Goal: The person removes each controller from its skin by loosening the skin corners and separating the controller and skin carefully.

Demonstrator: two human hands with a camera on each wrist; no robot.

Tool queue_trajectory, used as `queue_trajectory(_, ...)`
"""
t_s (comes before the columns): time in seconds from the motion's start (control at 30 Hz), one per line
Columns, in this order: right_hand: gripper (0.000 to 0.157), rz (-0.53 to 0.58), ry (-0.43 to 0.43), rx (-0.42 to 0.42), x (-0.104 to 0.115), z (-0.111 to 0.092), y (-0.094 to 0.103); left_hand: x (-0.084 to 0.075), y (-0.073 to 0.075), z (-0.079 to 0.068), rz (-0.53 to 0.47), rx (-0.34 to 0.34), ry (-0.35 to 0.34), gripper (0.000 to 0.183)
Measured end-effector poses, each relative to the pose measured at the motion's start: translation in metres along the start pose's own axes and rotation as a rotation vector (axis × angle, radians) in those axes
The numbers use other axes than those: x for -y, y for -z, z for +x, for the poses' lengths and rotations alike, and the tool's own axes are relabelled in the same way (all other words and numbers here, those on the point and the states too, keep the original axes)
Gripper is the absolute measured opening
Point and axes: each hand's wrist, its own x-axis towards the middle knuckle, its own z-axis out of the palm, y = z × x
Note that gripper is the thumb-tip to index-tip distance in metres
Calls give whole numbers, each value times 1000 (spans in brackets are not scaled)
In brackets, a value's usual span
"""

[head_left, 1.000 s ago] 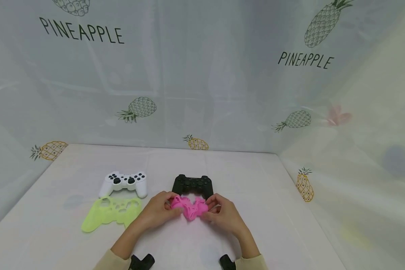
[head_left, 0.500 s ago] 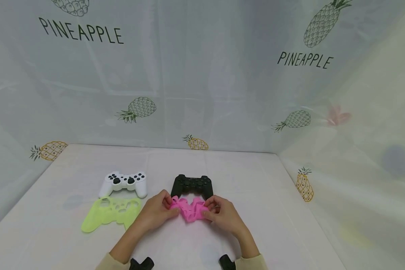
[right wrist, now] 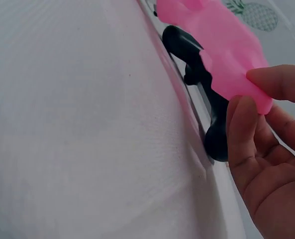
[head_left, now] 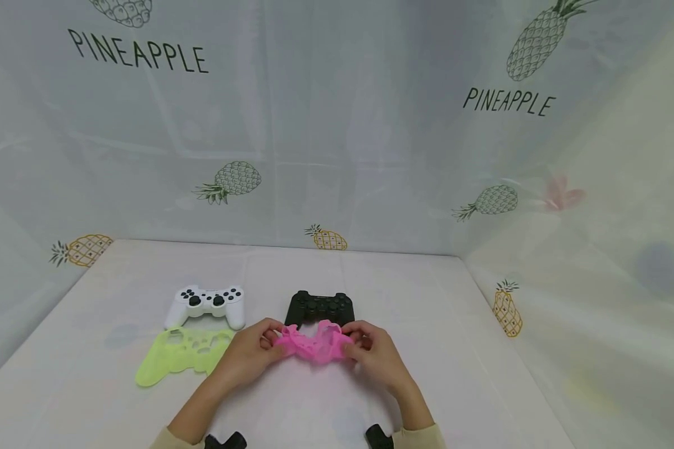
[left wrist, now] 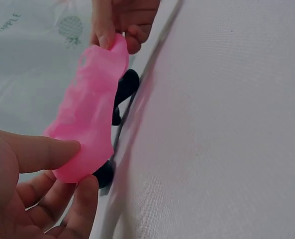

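Note:
Between the two hands a soft pink silicone controller cover (head_left: 316, 347) is held stretched out, above the table in both wrist views. My left hand (head_left: 249, 353) pinches its left end between thumb and fingers, as the left wrist view shows on the pink cover (left wrist: 87, 119). The right end is pinched by my right hand (head_left: 377, 356); in the right wrist view its thumb and fingers press the pink cover (right wrist: 227, 55) from both sides. Just behind the cover, a black game controller (head_left: 320, 307) lies on the table, its lower grips partly hidden by cover and hands.
To the left lies a white game controller (head_left: 206, 305). In front of it is a flat lime-green controller cover (head_left: 182, 352), close to my left forearm. The white table (head_left: 415, 293) ends at a hanging pineapple-print curtain (head_left: 337, 125).
The pink cover was bunched up and is now spread wider and flatter. My left hand has moved slightly left; my right hand has barely shifted. The controllers and green cover stay put.

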Motion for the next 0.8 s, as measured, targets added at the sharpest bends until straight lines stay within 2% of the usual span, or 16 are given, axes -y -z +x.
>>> queue_trajectory(0.23, 32, 52, -1, -39, 4, -1, -1, 0, 2, 0, -45, -13, -16, 33)
queue_trajectory(0.47, 33, 130, -36, -48, 4, -1, -2, 2, 1, -2, -140, -47, 16, 31)
queue_trajectory(0.6, 32, 159, -61, -24, 4, -1, -3, 3, 1, -1, -115, -42, -14, 25)
queue_trajectory(0.8, 35, 151, -49, -2, 4, -1, -3, 1, 1, -1, -53, -35, -79, 34)
